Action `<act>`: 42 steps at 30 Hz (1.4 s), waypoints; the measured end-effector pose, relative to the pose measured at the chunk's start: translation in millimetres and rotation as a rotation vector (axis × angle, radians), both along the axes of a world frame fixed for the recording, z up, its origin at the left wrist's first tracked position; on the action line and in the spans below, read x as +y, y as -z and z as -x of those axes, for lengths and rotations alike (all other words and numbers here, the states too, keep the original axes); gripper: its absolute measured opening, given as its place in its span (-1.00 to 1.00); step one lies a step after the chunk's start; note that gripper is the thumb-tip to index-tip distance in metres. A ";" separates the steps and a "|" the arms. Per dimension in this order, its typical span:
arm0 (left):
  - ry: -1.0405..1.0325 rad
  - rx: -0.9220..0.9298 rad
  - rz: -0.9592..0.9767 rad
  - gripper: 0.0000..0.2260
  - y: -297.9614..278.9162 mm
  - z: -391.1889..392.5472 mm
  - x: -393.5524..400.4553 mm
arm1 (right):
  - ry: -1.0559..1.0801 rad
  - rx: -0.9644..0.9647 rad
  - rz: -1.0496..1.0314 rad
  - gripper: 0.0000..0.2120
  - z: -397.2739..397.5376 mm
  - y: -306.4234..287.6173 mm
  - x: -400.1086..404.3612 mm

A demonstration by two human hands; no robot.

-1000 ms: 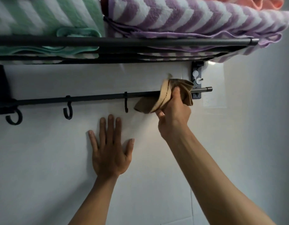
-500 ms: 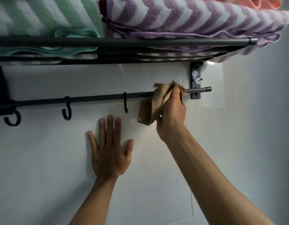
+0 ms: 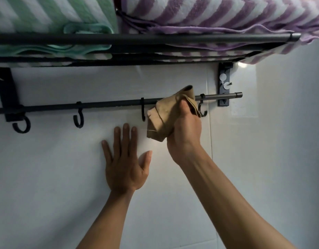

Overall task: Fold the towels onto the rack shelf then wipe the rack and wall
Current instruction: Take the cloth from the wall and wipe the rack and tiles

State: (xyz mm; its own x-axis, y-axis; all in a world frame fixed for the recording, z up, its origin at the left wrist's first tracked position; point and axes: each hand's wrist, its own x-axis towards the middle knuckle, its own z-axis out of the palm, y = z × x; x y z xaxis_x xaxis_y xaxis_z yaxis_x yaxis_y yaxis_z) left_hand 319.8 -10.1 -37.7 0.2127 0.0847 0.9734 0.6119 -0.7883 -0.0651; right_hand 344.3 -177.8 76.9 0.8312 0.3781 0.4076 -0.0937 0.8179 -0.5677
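Our right hand (image 3: 185, 130) gripped a tan cloth (image 3: 165, 115), fingers curled round it and thumb pressed over its top, and held it bunched around the thin black rail (image 3: 110, 104) of the rack. Part of the cloth hung below the rail, between two hooks. Our left hand (image 3: 125, 164) lay flat on the white wall (image 3: 47, 177) below the rail, fingers straight and spread, thumb out to the side, holding nothing.

We saw four black hooks on the rail: one (image 3: 21, 125) at the far left by the bracket, a second (image 3: 78, 119) further along, a third (image 3: 143, 109) just left of the cloth, and a fourth (image 3: 202, 109) just right of it, partly behind our right hand. The rail ended in a grey tip near a dark wall bracket (image 3: 225, 83) with pale round caps on it.

Above, the rack shelf (image 3: 137, 39) carried the folded towels: a green and white striped towel (image 3: 47, 13) on the left and a purple and white zigzag towel (image 3: 209, 13) on the right, side by side and touching. The purple towel's edge drooped past the shelf's right end. White tile joints ran down the wall to the right of our right arm.
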 end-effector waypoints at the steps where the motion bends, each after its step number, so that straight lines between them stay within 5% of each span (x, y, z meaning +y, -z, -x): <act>1: -0.007 0.001 -0.005 -0.30 0.1 -0.8 0.7 | 0.010 0.025 -0.016 -0.85 -2.1 -0.7 -3.8; 10: -0.001 0.015 0.029 -0.32 0.7 -1.6 -0.9 | -0.001 -0.116 0.103 -0.84 11.4 8.3 15.5; 18: -0.030 0.037 0.048 -0.32 0.5 0.4 1.1 | 0.099 0.002 0.002 -0.86 -10.2 2.9 -7.0; 28: 0.075 0.130 0.091 -0.40 6.1 36.7 20.3 | 0.072 -0.111 -0.007 -0.87 45.1 5.8 21.4; 36: -0.052 0.065 0.107 -0.42 5.6 156.7 118.5 | 0.177 0.078 -0.106 -0.77 56.0 17.7 24.7; 42: -0.039 0.078 0.133 -0.41 -2.5 177.3 150.5 | 0.215 0.166 -0.114 -0.79 66.6 49.6 35.6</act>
